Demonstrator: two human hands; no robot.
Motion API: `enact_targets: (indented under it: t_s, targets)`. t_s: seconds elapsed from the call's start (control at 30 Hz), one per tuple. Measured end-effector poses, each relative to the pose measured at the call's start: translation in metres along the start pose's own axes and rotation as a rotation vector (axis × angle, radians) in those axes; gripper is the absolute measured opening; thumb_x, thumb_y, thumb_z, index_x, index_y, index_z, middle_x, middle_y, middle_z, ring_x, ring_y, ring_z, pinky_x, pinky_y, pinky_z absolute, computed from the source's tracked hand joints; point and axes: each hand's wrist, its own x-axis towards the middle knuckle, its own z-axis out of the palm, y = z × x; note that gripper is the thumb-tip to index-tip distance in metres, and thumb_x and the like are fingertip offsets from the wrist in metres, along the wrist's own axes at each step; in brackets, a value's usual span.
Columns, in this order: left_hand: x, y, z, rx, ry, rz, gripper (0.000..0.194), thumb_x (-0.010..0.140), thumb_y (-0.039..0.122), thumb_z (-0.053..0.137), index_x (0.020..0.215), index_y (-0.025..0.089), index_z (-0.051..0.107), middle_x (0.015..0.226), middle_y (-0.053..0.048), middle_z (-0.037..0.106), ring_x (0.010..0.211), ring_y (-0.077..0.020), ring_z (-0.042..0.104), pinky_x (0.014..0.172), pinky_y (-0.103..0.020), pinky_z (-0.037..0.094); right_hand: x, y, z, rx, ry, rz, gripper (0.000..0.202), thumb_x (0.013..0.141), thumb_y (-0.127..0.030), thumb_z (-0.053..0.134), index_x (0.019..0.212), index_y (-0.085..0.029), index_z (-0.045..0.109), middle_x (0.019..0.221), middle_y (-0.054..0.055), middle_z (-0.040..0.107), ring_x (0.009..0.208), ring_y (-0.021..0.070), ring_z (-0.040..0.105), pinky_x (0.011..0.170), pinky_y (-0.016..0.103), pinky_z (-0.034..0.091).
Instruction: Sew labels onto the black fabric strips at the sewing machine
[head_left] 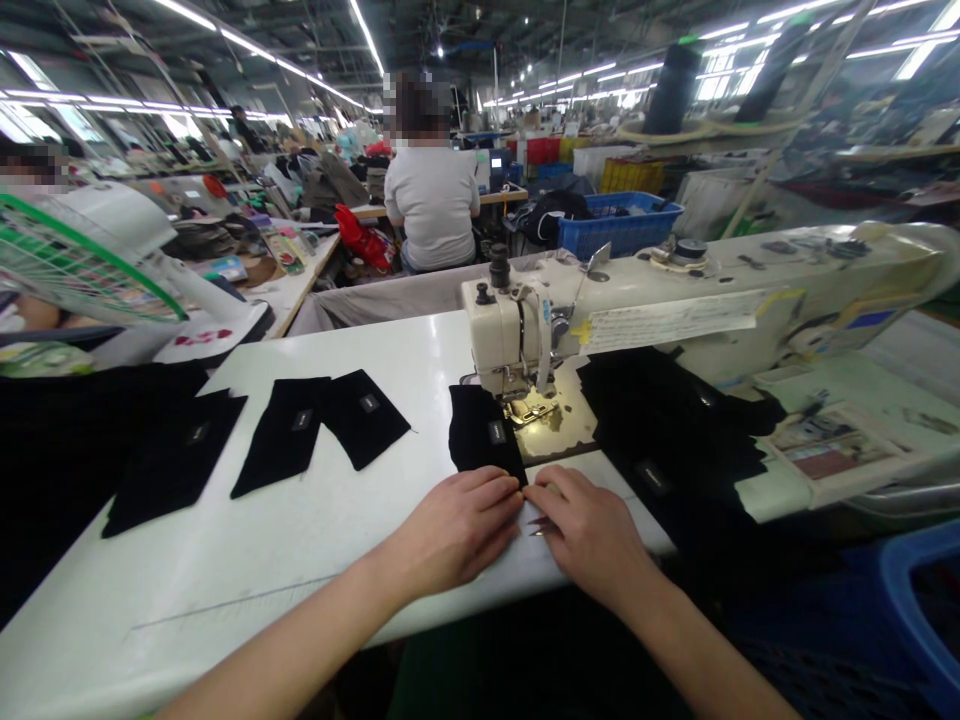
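pinching one black piece (484, 430), both grips narrow: left hand (466, 522), right hand (589, 530) with one pointed tool (538, 528), three labelled pieces (360, 430) leftward

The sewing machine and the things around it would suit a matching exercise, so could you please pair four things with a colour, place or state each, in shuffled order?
Column one
1. Fan
2. Right hand
3. Seated person
4. Sewing machine

Column two
A. Back to the camera, in a light grey shirt
B. Pointed metal tips show beside its fingers
C. A written sheet runs along its arm
D. At the far left, with a green-edged guard

Right pairs: 1-D; 2-B; 3-A; 4-C
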Motion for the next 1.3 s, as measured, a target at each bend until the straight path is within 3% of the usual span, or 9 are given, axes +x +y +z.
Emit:
enact_targets:
  t_s: [0.43,0.57,0.7,0.8,1.03,1.3]
  targets:
    - [0.008,-0.02,-0.004,0.015,0.027,0.011,0.026,0.1,0.024,0.049,0.118,0.013,0.065,0.112,-0.015,0.068,0.111,-0.0269,0.063,0.093,-0.043,0.059,0.017,0.004,0.001,-0.073,-0.026,0.029,0.036,0.081,-0.002,0.058,0.11,-0.02,0.069,0.107,0.006,0.067,0.095,0.0214,0.065,0.069,0.03,0.053]
    - [0.011,-0.027,-0.004,0.003,0.047,0.004,0.025,0.099,0.024,0.05,0.117,0.014,0.066,0.115,-0.014,0.068,0.11,-0.0265,0.064,0.092,-0.042,0.059,0.012,0.005,-0.007,-0.09,0.078,0.061,0.037,0.08,-0.001,0.058,0.109,-0.019,0.069,0.11,0.007,0.068,0.093,0.0208,0.067,0.067,0.028,0.054]
    - [0.012,-0.035,-0.003,0.005,0.037,-0.001,0.026,0.099,0.024,0.051,0.118,0.013,0.066,0.118,-0.014,0.068,0.113,-0.0269,0.063,0.096,-0.043,0.058,-0.003,0.013,-0.023,-0.172,0.27,0.199,0.026,0.093,-0.012,0.051,0.11,-0.019,0.069,0.114,0.007,0.069,0.086,0.0187,0.07,0.066,0.028,0.054]
    - [0.014,-0.04,-0.003,0.011,0.026,-0.008,0.027,0.098,0.023,0.052,0.118,0.012,0.066,0.12,-0.014,0.068,0.114,-0.027,0.063,0.097,-0.043,0.058,-0.017,0.024,-0.039,-0.3,0.336,0.325,0.027,0.1,-0.026,0.046,0.115,-0.019,0.068,0.12,0.008,0.067,0.085,0.0195,0.071,0.061,0.03,0.054]
    - [0.018,-0.051,-0.005,0.012,0.048,-0.01,0.028,0.099,0.024,0.051,0.12,0.014,0.067,0.118,-0.014,0.068,0.114,-0.0261,0.063,0.096,-0.043,0.058,-0.041,0.049,-0.064,-0.481,0.324,0.582,0.038,0.101,-0.043,0.043,0.124,-0.019,0.061,0.129,0.009,0.064,0.075,0.021,0.07,0.047,0.033,0.046]
    - [0.025,-0.062,-0.006,0.045,0.07,-0.022,0.029,0.1,0.026,0.049,0.116,0.012,0.069,0.116,-0.015,0.069,0.11,-0.0262,0.064,0.093,-0.043,0.059,-0.042,0.066,-0.064,-0.489,0.26,0.655,0.037,0.099,-0.042,0.046,0.123,-0.017,0.06,0.111,0.009,0.067,0.075,0.0236,0.066,0.049,0.033,0.041]
